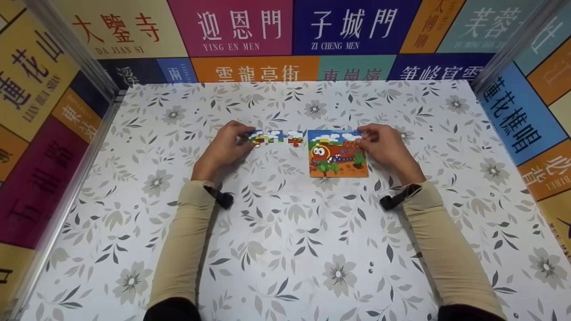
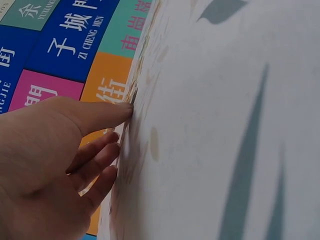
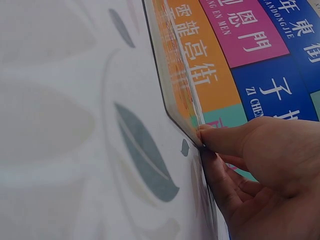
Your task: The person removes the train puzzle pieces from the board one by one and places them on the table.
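Note:
My left hand [image 1: 229, 145] is at the left end of a short strip of joined jigsaw pieces [image 1: 270, 137], gripping it with index finger at the upper edge and thumb at the lower side. In the left wrist view the thumb [image 2: 112, 115] meets a thin edge at the tabletop. Just right of the strip lies a single jigsaw piece [image 1: 294, 139] with clouds and a bit of red. A square picture board [image 1: 337, 154] of a red cartoon train sits beside it. My right hand [image 1: 383, 142] pinches the board's upper right edge, also seen in the right wrist view [image 3: 170, 85].
A white cloth [image 1: 285, 249] with grey flowers and leaves covers the table. Colourful panels [image 1: 245, 26] with large characters stand along the back, with more at the left and right sides.

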The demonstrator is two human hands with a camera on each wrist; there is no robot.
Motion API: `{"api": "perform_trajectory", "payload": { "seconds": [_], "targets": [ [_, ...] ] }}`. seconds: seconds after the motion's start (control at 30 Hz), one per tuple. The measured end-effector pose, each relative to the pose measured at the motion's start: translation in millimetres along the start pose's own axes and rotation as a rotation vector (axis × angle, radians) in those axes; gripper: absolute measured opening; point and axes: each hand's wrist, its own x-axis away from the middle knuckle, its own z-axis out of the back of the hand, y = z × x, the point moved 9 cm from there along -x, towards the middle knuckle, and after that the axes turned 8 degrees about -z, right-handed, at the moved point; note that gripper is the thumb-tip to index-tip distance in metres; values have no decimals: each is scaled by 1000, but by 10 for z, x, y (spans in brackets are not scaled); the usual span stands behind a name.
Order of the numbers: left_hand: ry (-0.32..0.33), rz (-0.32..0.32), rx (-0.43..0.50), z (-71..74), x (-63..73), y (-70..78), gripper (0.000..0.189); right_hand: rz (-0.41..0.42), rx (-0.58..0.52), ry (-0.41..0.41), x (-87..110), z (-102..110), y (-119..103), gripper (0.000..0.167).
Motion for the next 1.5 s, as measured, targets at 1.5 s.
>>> {"api": "perform_trajectory", "payload": {
  "seconds": [1.5],
  "targets": [
    [17,-13,7,47,-3,-33,44,-14,-2,-20,-14,-1,13,42]
  ]
}}
